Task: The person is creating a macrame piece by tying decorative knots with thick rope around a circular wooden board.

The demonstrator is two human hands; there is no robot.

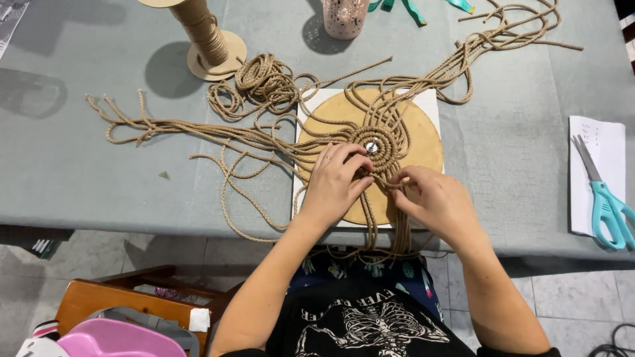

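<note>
Grey counter (99, 172) is carrying a round wooden board (423, 142) where both hands, left hand (334, 182) and right hand (433, 198), are pinching jute cords (380, 178) just below the coiled centre (372, 142), between them.

Bright, even overhead light; the spool (206, 36) and cup (344, 16) cast soft shadows leftward on the surface (79, 165). Focus sharp throughout; slight wide-angle bending at the edges.

Both bare forearms reach forward and angle inward, meeting just below the metal pin (372, 147). The left hand (333, 186) lies palm down, fingers curled toward the pin. The right hand (433, 198) sits just beside it, fingers (405, 177) pinched together.
</note>
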